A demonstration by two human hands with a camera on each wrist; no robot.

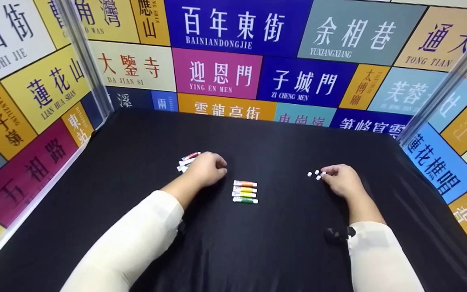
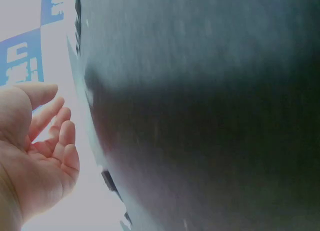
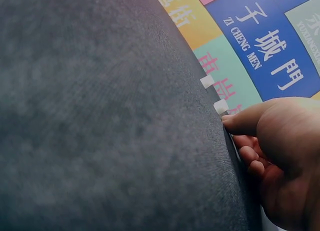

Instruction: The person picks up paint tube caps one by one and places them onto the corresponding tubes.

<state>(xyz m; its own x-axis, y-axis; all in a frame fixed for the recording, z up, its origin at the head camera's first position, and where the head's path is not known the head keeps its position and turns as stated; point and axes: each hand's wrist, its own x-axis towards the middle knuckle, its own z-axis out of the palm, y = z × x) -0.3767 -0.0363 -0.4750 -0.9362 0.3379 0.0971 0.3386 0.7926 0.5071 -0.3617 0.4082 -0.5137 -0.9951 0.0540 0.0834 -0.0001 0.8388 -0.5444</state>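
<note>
Several small paint tubes with orange, yellow and green labels lie in a row near the middle of the black cloth. My left hand is above and to the left of that row, its fingers loosely curled and holding nothing. It partly covers more tubes, one of them red. In the left wrist view the left hand shows an empty palm. At the right, my right hand pinches a small white cap between thumb and forefinger. Other white caps lie beside the fingertips.
A black cloth covers the table. Colourful sign panels stand behind it and along both sides, with clear corner posts. A dark wrist camera sits at the right cuff.
</note>
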